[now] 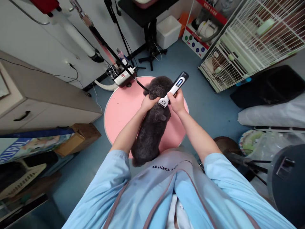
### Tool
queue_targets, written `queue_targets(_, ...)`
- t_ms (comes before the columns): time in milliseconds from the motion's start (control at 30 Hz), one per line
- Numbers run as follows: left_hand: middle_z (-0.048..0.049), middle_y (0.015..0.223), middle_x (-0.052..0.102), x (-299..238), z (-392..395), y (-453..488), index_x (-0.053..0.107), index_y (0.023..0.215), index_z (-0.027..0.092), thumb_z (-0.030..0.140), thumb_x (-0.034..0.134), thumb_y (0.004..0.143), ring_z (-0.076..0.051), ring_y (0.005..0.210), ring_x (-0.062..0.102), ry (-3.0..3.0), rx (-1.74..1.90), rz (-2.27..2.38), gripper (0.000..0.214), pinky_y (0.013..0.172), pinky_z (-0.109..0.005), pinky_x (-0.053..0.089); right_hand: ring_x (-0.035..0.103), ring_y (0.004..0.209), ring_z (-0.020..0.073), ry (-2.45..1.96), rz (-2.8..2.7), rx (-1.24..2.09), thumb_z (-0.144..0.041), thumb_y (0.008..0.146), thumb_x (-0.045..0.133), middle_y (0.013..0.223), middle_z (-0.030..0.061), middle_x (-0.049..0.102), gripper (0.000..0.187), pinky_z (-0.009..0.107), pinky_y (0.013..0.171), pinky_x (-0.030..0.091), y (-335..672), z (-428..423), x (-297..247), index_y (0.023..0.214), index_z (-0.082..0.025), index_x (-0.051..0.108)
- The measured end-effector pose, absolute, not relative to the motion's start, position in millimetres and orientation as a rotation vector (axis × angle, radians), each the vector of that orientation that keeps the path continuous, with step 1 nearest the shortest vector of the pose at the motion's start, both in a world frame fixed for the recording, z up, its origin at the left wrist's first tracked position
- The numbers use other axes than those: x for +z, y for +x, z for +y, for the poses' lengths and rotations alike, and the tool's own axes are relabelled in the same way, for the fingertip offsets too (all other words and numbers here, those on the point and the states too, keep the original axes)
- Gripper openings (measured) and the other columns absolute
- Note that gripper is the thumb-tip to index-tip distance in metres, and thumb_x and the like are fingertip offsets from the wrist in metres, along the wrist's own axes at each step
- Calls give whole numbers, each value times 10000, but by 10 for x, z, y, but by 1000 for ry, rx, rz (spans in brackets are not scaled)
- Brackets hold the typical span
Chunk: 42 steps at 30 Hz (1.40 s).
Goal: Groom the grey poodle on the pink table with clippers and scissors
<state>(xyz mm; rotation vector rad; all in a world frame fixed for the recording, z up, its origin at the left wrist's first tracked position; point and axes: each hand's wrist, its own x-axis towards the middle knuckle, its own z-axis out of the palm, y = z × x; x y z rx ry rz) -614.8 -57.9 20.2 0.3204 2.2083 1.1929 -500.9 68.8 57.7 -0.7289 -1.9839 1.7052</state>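
Dark grey curly dog (152,133) stretched across middle of pink table (119,111), head toward far edge, leash (140,84) at neck. Our right hand (176,101) closed round clipper (175,86), blade on dog. Our left hand (148,103) curled over dog beside blade; how tight, we cannot tell.

Dog on a round table, with both hands at its back.

The dog (152,127) lies along the middle of the table (119,111), its head at the far edge. The left hand (148,103) rests on its back. Just to the right, the right hand (176,101) holds a clipper (175,87) whose head touches the dog. A leash (140,84) runs from the neck up to the far left. A cabinet (47,108) stands left of the table, a cage (250,41) far right, and a box (168,31) lies beyond the table.
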Motion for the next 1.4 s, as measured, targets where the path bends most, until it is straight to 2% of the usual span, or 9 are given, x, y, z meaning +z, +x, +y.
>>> queue_targets(133, -134, 1036, 721, 211, -570, -6137, 691, 1057, 113, 543, 720, 686, -280, 976, 676, 342, 1137, 2233, 569, 848, -320, 512, 550, 674, 166, -758, -2127, 1714, -510, 750, 668, 773, 3, 548, 408, 338, 643, 512, -4973, 637, 487, 949, -199, 493)
queue_targets(400, -134, 1033, 714, 139, -540, -6111, 686, 1056, 129, 566, 708, 701, -302, 983, 671, 407, 1156, 2273, 563, 855, -371, 514, 525, 628, 145, -743, -2107, 1909, -508, 731, 676, 741, -14, 553, 429, 307, 608, 490, -4607, 232, 479, 975, -199, 508)
queue_targets(567, -179, 1253, 628, 244, -603, -6094, 545, 1273, 78, 489, 768, 672, -297, 1144, 605, 567, 1324, 1884, 761, 983, -402, 483, 616, 801, 203, -415, -2014, 2236, -562, 723, 689, 902, 42, 623, 536, 364, 728, 547, -4311, 124, 635, 1072, -211, 485)
queue_targets(667, -176, 1299, 602, 286, -662, -6058, 499, 1319, 77, 420, 835, 609, -301, 1182, 582, 682, 1301, 1708, 857, 1009, -403, 476, 616, 782, 204, -533, -1921, 2090, -623, 718, 676, 906, 53, 621, 590, 369, 705, 548, -4339, 313, 626, 1092, -224, 457)
queue_targets(733, -161, 1272, 622, 269, -679, -6015, 534, 1284, 83, 393, 829, 618, -302, 1166, 592, 698, 1294, 1792, 792, 1002, -401, 480, 593, 729, 189, -727, -1833, 1865, -668, 715, 650, 861, 43, 597, 596, 356, 666, 537, -4464, 480, 553, 1057, -226, 443)
queue_targets(800, -145, 1221, 651, 234, -675, -5969, 573, 1243, 90, 379, 792, 654, -298, 1128, 613, 650, 1270, 1957, 692, 979, -397, 490, 574, 698, 179, -779, -1831, 1811, -690, 684, 661, 818, 27, 576, 607, 347, 643, 528, -4591, 582, 456, 1009, -225, 444)
queue_targets(933, -134, 1097, 699, 200, -653, -5920, 639, 1143, 100, 411, 750, 675, -300, 1016, 657, 533, 1096, 2197, 573, 889, -382, 518, 569, 702, 179, -729, -1858, 1979, -698, 644, 690, 794, 11, 565, 636, 348, 647, 530, -4573, 426, 326, 991, -215, 464)
queue_targets(1200, -141, 1076, 704, 192, -662, -5938, 645, 1108, 106, 502, 690, 710, -279, 964, 666, 531, 986, 2282, 564, 823, -341, 521, 651, 810, 228, -413, -1914, 2297, -610, 753, 658, 917, 75, 665, 505, 408, 755, 557, -3970, -91, 525, 1014, -212, 491)
queue_targets(1400, -130, 1017, 716, 286, -620, -5995, 680, 1044, 104, 479, 743, 643, -296, 946, 666, 524, 921, 2274, 552, 802, -329, 519, 622, 790, 223, -981, -1939, 1593, -531, 711, 699, 873, 49, 628, 494, 431, 795, 540, -4536, 380, 603, 1007, -215, 460)
